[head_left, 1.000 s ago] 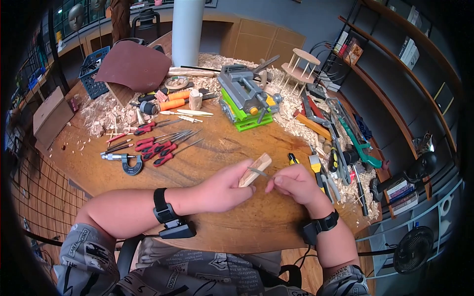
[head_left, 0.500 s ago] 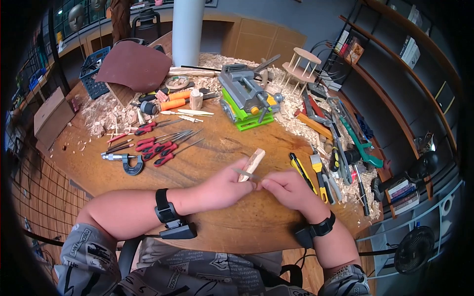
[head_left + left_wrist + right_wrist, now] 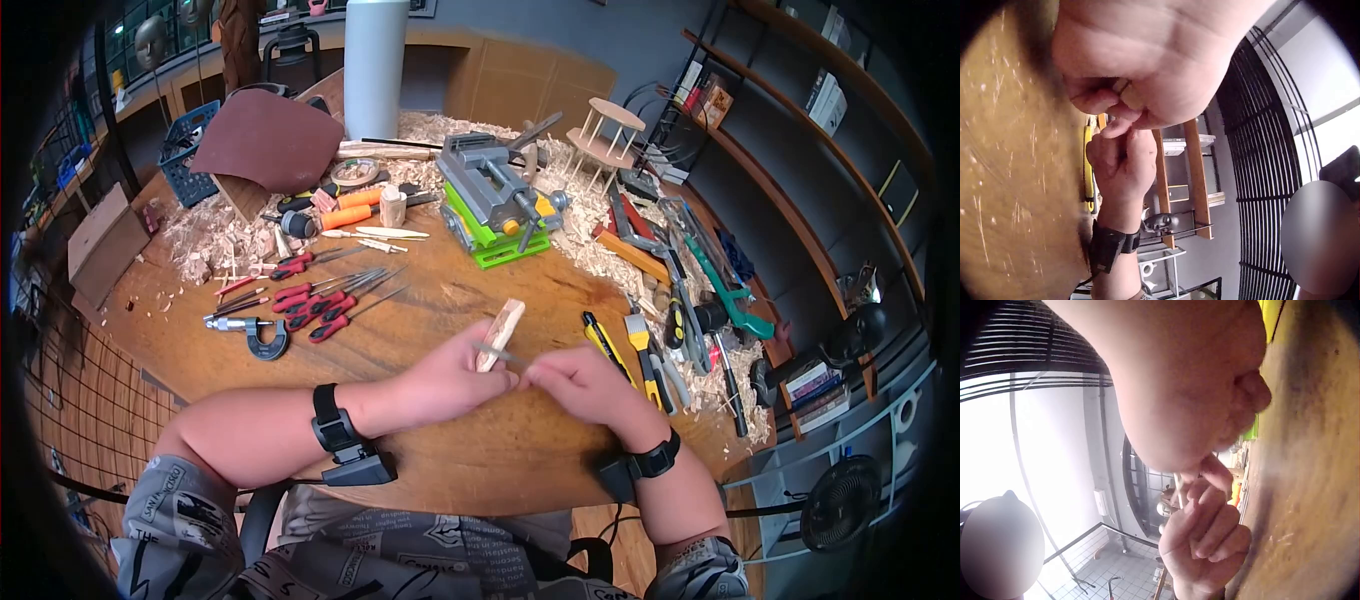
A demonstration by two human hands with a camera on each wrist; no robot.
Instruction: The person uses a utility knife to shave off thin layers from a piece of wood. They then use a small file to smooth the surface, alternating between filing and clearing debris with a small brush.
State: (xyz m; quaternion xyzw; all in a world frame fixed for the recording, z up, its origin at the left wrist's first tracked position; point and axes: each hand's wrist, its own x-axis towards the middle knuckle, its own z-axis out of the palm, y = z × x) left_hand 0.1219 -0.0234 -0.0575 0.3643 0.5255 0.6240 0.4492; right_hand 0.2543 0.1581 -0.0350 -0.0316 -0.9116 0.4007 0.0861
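Observation:
My left hand point(image 3: 450, 382) grips a short, pale carved stick of wood point(image 3: 505, 325), whose upper end sticks out above the fingers. Between finger and thumb my right hand point(image 3: 582, 385) pinches a thin grey strip point(image 3: 498, 352), which crosses the wood just above the left hand. I cannot tell whether this strip is a file or something else. In the left wrist view the fingertips of both hands meet, and a bit of the wood point(image 3: 1130, 95) shows in the left hand's curl. The right hand point(image 3: 1191, 394) fills the top of its own wrist view.
Red-handled files point(image 3: 318, 305) and a micrometer point(image 3: 262, 340) lie to the left. A green and grey vise point(image 3: 495, 195) stands at the back amid wood shavings point(image 3: 580, 225). Right of the hands lie a yellow utility knife point(image 3: 607, 345) and a brush point(image 3: 640, 335).
The right hand has come left against the left hand, uncovering the utility knife. The wood has shifted left and stands steeper, and the strip has slid left across it.

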